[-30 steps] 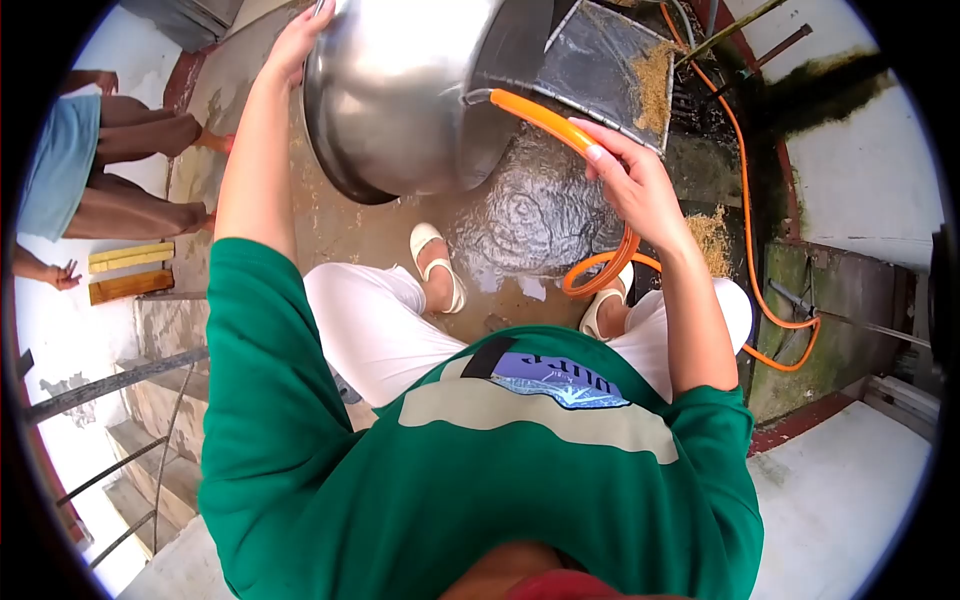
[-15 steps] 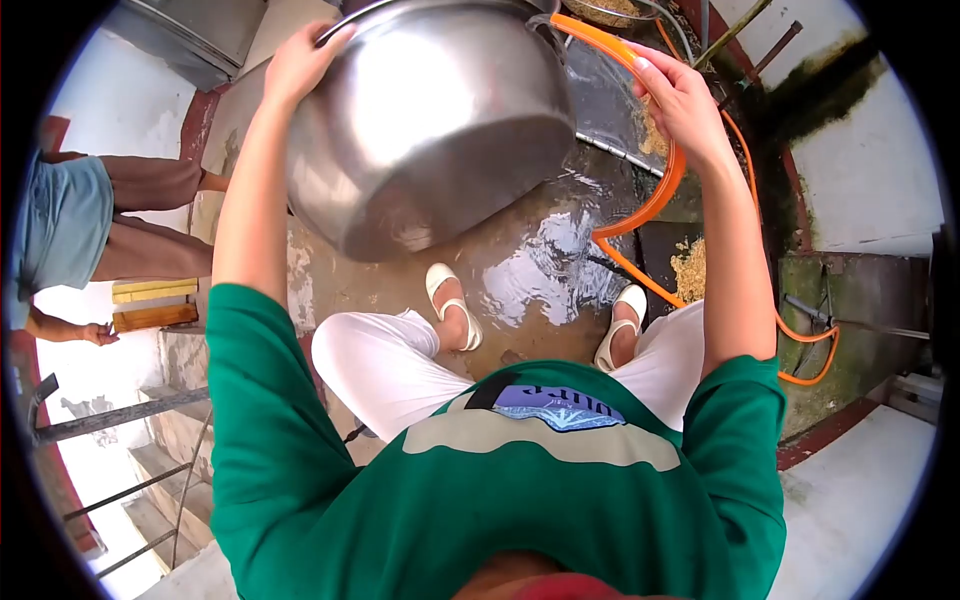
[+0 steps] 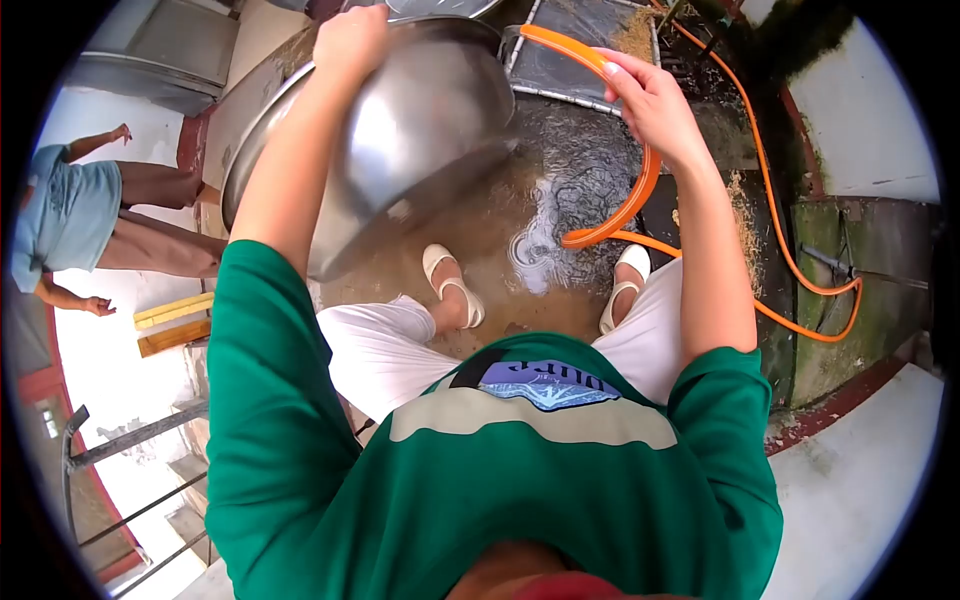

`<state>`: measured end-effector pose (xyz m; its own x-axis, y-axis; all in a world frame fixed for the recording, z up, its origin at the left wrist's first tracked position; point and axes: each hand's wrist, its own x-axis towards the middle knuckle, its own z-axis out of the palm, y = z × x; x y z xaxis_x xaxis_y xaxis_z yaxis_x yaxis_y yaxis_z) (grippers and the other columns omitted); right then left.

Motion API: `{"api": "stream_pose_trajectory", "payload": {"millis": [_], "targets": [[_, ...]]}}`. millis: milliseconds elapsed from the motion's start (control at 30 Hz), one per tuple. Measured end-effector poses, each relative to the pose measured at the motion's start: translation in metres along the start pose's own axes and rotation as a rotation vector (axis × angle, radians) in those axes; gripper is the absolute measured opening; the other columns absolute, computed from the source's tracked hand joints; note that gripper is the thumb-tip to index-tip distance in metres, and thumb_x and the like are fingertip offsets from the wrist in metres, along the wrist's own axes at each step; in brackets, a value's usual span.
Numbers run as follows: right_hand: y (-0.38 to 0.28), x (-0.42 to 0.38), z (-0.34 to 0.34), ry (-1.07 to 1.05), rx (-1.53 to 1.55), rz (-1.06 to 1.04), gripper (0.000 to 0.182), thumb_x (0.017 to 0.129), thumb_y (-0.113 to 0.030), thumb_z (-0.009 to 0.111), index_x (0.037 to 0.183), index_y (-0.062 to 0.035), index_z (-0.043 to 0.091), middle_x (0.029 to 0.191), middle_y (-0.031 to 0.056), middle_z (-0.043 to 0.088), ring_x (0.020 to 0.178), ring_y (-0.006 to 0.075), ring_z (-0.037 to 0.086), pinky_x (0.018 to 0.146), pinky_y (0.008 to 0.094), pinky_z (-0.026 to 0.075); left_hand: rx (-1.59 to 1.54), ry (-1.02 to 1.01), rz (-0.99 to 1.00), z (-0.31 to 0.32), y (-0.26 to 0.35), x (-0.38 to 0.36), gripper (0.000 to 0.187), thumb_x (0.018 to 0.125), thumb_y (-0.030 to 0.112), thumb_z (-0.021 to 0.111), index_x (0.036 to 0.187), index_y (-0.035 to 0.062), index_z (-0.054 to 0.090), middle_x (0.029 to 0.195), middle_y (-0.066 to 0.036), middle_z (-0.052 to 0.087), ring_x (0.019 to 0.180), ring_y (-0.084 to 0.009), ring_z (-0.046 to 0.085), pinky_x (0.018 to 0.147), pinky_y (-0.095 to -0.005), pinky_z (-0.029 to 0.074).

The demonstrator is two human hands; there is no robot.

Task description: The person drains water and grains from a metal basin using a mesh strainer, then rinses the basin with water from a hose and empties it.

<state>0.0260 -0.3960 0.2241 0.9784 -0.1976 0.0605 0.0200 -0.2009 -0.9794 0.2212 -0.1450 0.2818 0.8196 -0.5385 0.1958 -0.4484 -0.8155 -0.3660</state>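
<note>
A large steel pot (image 3: 400, 130) is tipped on its side above the wet floor at the upper left, slightly blurred. My left hand (image 3: 350, 38) is closed at its upper edge; the gripped part is hidden behind the fingers. My right hand (image 3: 645, 95) pinches an orange hose (image 3: 575, 48) between thumb and fingers. The hose's end lies close to the pot's right side, near a handle. From my right hand the hose curves down toward the floor and then runs off to the right.
Another person (image 3: 75, 215) stands at the left, both hands apart from mine. A metal-framed dark panel (image 3: 585, 45) lies beyond the hose. Stair railings (image 3: 140, 435) are at the lower left. Wet floor (image 3: 520, 310) spreads around my feet.
The pot has swung left and turned, with my left hand moving right and up along its edge. My right hand and the hose end have shifted slightly left. The other person's arm is now raised.
</note>
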Motion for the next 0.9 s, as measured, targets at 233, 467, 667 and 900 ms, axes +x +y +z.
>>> {"api": "stream_pose_trajectory", "payload": {"millis": [233,467,667,900], "targets": [[0.010,-0.010,-0.030,-0.048,0.065,0.034,0.035,0.090,-0.025,0.048,0.121,-0.0098,0.051,0.070,-0.0048,0.047,0.044,-0.0006,0.034,0.036,0.0150,0.028,-0.076,0.023,-0.182,-0.023,-0.025,-0.004,0.040,0.084,0.049,0.045,0.101,0.0163,0.062,0.088,-0.014,0.063,0.087,-0.0339,0.058,0.074,-0.0429,0.046],[-0.017,-0.024,-0.077,0.103,0.218,-0.054,0.035,0.090,-0.027,0.049,0.121,-0.0104,0.051,0.072,-0.0049,0.048,0.046,-0.0012,0.033,0.037,0.0133,0.027,-0.620,0.511,-0.183,-0.026,-0.101,-0.062,0.026,0.083,0.028,0.059,0.082,0.0017,0.057,0.060,-0.010,0.049,0.055,-0.0156,0.038,0.056,-0.0253,0.039],[-0.020,-0.038,-0.086,0.130,0.223,-0.016,0.035,0.090,-0.025,0.049,0.121,-0.0093,0.051,0.071,-0.0047,0.048,0.045,-0.0012,0.033,0.037,0.0135,0.027,-1.295,0.525,-0.347,0.074,-0.138,-0.119,0.023,0.089,0.022,0.053,0.072,0.0067,0.052,0.068,0.009,0.043,0.065,-0.0023,0.035,0.059,-0.0166,0.029],[-0.010,-0.023,-0.086,0.145,0.192,0.028,0.033,0.090,-0.022,0.048,0.119,-0.0076,0.052,0.071,-0.0049,0.048,0.045,-0.0012,0.034,0.037,0.0143,0.029,-1.658,0.392,-0.494,0.173,-0.166,-0.160,0.008,0.088,0.010,0.052,0.090,0.0068,0.058,0.080,0.002,0.058,0.068,-0.0071,0.054,0.059,-0.0191,0.043]]}}
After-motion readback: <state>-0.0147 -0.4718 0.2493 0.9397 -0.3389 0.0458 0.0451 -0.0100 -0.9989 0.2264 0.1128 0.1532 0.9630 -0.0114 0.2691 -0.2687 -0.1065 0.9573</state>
